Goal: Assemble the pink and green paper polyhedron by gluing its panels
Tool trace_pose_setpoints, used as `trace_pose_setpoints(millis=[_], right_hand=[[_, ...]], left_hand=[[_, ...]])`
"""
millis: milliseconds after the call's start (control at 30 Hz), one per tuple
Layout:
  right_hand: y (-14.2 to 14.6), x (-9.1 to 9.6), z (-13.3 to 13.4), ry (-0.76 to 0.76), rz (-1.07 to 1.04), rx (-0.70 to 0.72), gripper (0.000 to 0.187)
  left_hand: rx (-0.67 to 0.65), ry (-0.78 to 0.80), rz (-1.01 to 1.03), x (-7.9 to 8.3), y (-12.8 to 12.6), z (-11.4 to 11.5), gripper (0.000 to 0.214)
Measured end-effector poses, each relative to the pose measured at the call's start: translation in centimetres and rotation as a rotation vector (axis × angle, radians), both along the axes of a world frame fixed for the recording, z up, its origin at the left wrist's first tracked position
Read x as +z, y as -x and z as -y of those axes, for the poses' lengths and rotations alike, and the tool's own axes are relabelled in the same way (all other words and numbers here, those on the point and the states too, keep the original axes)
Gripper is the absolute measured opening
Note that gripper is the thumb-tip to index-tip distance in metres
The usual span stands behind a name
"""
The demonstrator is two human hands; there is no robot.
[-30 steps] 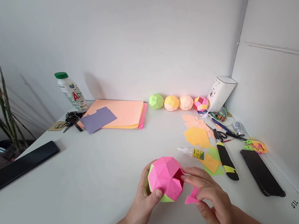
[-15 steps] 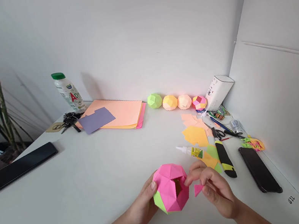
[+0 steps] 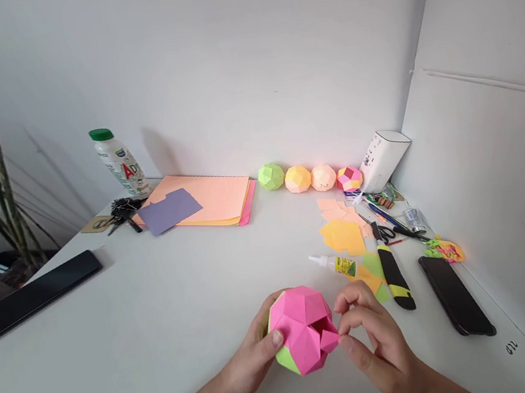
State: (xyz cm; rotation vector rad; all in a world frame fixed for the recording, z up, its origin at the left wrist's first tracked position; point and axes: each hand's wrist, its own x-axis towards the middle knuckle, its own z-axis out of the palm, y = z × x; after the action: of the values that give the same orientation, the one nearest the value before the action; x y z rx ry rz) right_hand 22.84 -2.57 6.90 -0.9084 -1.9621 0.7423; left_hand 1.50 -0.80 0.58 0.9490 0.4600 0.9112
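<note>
My left hand wraps round a faceted paper ball, mostly pink with green along its left and lower left. Its thumb presses on the front, and the other fingers are hidden behind. On the ball's right side is a dark opening. Beside that opening, my right hand pinches the tip of a small pink paper piece between thumb and index finger. The piece lies against the lower edge of the opening; whether it is stuck there I cannot tell. A glue bottle lies on the table just beyond the ball.
Several small paper balls line the wall, beside a white tube. A utility knife, scissors, paper scraps and a phone lie at the right. Coloured sheets, a bottle and a long black object are left.
My right hand has brought the small pink piece left to the ball's opening. The ball has turned slightly in my left hand.
</note>
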Motion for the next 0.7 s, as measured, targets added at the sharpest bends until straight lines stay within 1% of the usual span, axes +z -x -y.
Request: trace_pose_setpoints(millis=[133,267,400,533,700], right_hand=[[-0.07,-0.04,-0.05,0.053,0.0,-0.029,0.01],[0.09,0.19,-0.01,0.073,-0.004,-0.038,0.011],[0.17,0.24,0.21,0.109,-0.017,-0.043,0.012],[0.1,0.05,0.31,0.228,-0.049,-0.063,0.012],[-0.07,0.07,0.16,0.366,-0.106,-0.056,0.018]], left_hand=[[-0.013,-0.028,-0.022,0.01,0.13,0.08,0.068],[-0.017,-0.042,-0.023,-0.3,0.16,0.01,0.071],[0.006,-0.041,-0.031,-0.68,0.16,0.15,0.073],[0.046,-0.049,-0.049,-0.64,0.16,0.43,0.078],[0.053,-0.048,-0.065,-0.29,0.05,0.49,0.082]])
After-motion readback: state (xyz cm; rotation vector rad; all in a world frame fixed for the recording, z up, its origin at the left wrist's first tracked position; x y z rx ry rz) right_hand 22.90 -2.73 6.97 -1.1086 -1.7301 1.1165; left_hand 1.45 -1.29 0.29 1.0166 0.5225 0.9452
